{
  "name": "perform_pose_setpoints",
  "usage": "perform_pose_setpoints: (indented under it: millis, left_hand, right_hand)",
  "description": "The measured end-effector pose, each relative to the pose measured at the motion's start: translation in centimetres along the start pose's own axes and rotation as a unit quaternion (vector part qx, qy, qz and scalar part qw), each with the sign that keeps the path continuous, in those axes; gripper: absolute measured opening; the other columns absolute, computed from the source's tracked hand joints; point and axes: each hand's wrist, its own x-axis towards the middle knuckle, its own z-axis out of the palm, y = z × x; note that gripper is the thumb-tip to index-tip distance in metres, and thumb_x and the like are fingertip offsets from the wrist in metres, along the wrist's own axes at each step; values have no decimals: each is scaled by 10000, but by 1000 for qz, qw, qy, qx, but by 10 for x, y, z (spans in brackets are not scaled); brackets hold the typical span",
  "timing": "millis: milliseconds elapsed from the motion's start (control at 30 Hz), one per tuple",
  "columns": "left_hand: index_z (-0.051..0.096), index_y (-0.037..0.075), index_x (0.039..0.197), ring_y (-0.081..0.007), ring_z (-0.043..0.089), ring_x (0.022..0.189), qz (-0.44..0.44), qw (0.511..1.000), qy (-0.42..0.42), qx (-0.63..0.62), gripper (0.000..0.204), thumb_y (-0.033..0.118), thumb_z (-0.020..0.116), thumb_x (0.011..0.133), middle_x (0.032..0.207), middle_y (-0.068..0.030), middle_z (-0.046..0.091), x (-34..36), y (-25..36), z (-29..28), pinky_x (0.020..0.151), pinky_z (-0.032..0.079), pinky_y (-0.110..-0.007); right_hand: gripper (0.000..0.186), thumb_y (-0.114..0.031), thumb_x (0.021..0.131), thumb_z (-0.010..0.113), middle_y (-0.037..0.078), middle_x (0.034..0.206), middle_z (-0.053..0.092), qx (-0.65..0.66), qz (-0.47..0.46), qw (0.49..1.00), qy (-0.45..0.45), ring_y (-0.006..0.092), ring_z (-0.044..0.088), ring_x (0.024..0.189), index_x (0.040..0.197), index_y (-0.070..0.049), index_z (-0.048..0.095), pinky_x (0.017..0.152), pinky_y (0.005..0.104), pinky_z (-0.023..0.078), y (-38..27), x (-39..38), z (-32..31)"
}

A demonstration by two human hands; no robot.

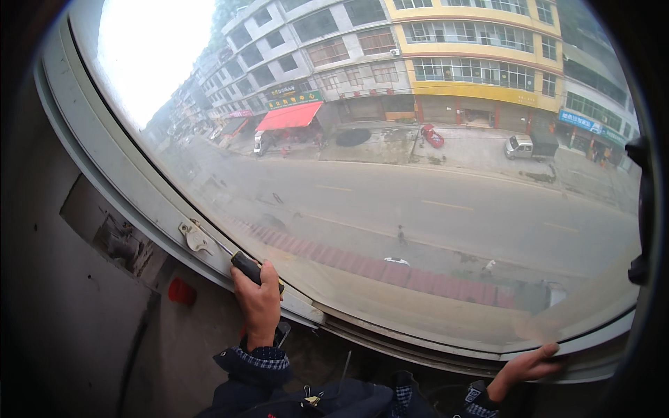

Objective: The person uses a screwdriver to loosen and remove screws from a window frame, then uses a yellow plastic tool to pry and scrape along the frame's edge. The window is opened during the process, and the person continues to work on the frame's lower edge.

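Note:
My left hand [259, 303] is closed around the black and yellow handle of a screwdriver [245, 265]. The screwdriver's thin metal shaft runs up and left along the pale window frame [118, 132]. Its tip is close to a small white window latch [195, 238] on that frame; whether they touch I cannot tell. At the lower right, my right hand [531, 366] rests on the bottom rail of the frame, fingers stretched out along it and partly hidden. A large glass pane [390, 230] stretches between the two hands.
Below the frame on the left is a red bucket-like container [182, 292], near a rough opening in the wall [115, 233]. Through the glass, far below, are a road [376, 191], a maroon roof [390, 275], parked vehicles and several buildings.

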Motion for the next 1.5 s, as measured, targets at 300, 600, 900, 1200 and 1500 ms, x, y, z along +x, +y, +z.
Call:
perform_pose_setpoints:
  millis: [300,600,900,1200,1500]
  left_hand:
    - [493,-87,1245,-384,662,885,97,989,1,112,445,213,664,965,1001,-250,648,8,-18,-13,800,538,-452]
    - [492,-71,1189,-254,605,887,111,989,-7,102,357,199,626,997,1022,-171,594,7,-21,-11,809,532,-397]
    - [486,-82,1212,-378,653,884,122,986,5,116,418,218,655,974,1001,-251,635,7,-16,-11,777,532,-458]
    - [491,-78,1189,-408,666,886,124,986,28,109,410,226,660,971,1001,-263,647,7,-16,-4,773,534,-478]
    - [507,-49,1147,-384,664,875,123,987,21,105,363,222,667,967,977,-236,644,7,-16,-5,773,535,-468]
  right_hand:
    - [618,-310,1110,505,327,1441,485,11,22,998,50,347,555,1280,1509,127,326,1089,436,453,11,0,7]
    - [624,-329,1108,509,318,1430,497,-7,-2,999,33,348,561,1270,1503,124,338,1077,436,464,15,3,4]
    - [642,-342,1112,493,310,1452,480,-7,5,999,35,353,549,1297,1529,112,314,1080,434,468,20,0,4]
    - [654,-370,1109,494,302,1440,477,-5,-4,999,33,351,551,1281,1518,110,320,1074,441,469,13,1,3]
    - [657,-383,1110,483,296,1426,478,-14,-14,999,31,350,549,1278,1515,110,322,1072,443,470,14,1,3]
